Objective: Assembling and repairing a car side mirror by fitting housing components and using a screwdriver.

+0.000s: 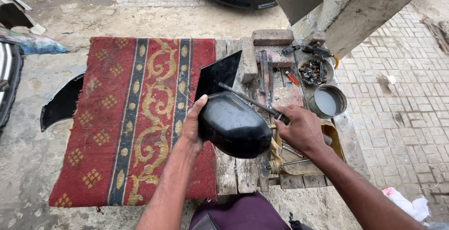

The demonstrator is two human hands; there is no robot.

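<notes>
On the red patterned rug and wooden plank bench, we see the glossy black plastic mirror housing cupped by our left hand; our right hand grips a metal rod against it.

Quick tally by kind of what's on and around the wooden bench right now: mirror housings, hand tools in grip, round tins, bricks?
Black mirror housing: 1
Screwdriver in the right hand: 1
Round tins: 2
Bricks: 2
Total: 6
The left hand steadies the housing.
</notes>
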